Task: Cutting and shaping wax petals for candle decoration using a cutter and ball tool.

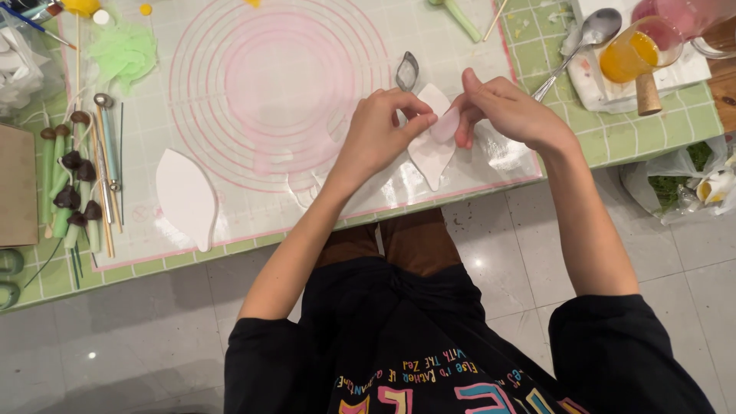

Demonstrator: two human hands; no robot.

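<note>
Head view, from the left: a white leaf-shaped former (186,198) lies on the mat (322,192), long axis running near to far. Left hand (381,130) and right hand (502,107) both pinch a small pink petal (445,124) above a second white former (431,157). Farther right, a glass (640,47) holds orange liquid.

A table covered by a green grid mat (613,138) fills the upper frame. On it lies a clear mat with pink rings (276,84), centre; a tray with a spoon (590,34), upper right; a brown box (17,184), left edge.
</note>
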